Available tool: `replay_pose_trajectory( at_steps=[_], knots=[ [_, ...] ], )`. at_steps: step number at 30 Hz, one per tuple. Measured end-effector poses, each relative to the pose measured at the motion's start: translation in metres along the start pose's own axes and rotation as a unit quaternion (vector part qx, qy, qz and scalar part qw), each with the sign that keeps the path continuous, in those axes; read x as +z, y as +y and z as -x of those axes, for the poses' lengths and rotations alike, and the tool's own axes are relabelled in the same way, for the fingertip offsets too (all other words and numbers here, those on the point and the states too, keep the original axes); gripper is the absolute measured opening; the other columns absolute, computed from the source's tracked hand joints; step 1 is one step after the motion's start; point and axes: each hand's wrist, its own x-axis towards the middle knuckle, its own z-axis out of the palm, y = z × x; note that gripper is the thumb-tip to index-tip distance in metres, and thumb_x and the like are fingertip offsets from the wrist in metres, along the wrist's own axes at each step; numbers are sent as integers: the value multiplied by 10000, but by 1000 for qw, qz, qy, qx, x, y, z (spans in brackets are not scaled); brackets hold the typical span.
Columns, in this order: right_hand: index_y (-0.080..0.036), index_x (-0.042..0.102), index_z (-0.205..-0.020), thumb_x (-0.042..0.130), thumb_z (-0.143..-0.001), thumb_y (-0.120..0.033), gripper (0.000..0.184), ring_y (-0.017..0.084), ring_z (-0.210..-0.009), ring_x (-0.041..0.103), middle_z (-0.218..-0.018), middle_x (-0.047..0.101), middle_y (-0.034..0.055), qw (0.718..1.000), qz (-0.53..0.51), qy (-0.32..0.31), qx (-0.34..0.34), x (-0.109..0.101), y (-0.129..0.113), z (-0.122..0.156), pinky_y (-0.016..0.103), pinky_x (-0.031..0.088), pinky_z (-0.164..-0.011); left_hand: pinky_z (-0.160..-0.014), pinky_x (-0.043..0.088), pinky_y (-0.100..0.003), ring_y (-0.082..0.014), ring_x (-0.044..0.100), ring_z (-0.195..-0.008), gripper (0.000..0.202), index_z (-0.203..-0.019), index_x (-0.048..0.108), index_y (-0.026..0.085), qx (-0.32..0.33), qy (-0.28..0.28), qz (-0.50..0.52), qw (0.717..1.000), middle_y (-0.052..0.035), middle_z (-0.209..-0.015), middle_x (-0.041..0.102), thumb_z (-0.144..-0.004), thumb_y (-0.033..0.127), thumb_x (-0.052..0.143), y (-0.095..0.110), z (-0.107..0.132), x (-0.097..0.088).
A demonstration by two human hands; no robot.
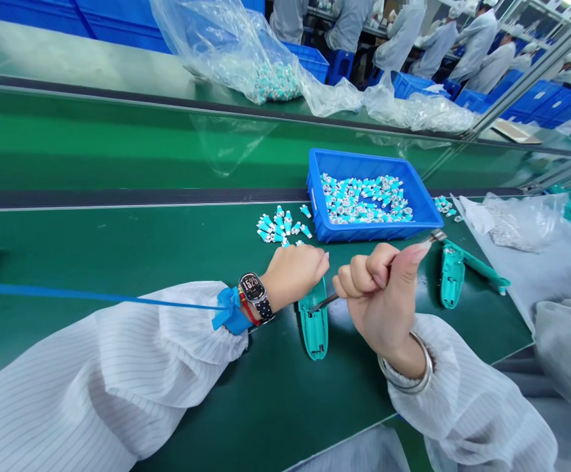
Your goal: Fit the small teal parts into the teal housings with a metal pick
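Teal plastic shell [315, 326], long and narrow, lies flat.

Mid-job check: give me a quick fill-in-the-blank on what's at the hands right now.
1. The right hand grips thin metal tweezers whose tip is at the teal plastic housing under the left hand; the wristwatch sits on the ____ wrist.
2. Small teal-and-white parts fill the ____ rectangular plastic bin.
3. Beyond the glossy green conveyor belt lies a clear plastic ____ holding similar parts.
Missing: left, blue, bag.
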Motion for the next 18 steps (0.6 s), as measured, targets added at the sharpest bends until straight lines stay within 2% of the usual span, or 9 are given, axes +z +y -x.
replay_pose_trajectory(
  at_steps=[4, 10, 15, 18],
  knots=[
    [-170, 233, -549, 407, -888, -566, 549, 48, -388, 120, -473, 114, -75, 1000, -16, -13, -8, 3, 2, 2, 190, 185, -399, -557, 305, -284, -200, 594, -685, 484, -795, 642, 147, -5, -12, -1, 1000, -80, -790, 650, -927, 336, 217, 1, -1, 0],
    [-177, 267, -559, 435, -892, -530, 513, 34, -386, 111, -489, 132, -79, 997, 0, -43, -66, 11, 7, 7, 175, 178, -382, -527, 251, -285, -175, 562, -609, 454, -736, 631, 151, -21, -25, 0, 999, -60, -721, 631, -906, 311, 242, 3, -2, -2],
    [-177, 285, -578, 412, -914, -494, 480, 29, -376, 130, -480, 143, -82, 996, 7, -69, -64, 11, 12, 5, 158, 174, -375, -508, 219, -282, -148, 511, -542, 461, -739, 627, 153, -5, -39, 4, 999, -55, -739, 634, -910, 311, 229, 3, -1, -4],
    [-175, 288, -581, 416, -913, -493, 477, 26, -377, 131, -481, 143, -83, 996, 5, -64, -57, 10, 14, 4, 152, 174, -377, -508, 228, -277, -144, 497, -520, 419, -744, 633, 152, 7, -35, 5, 999, -53, -700, 629, -899, 322, 283, 3, -1, -4]
  ],
)
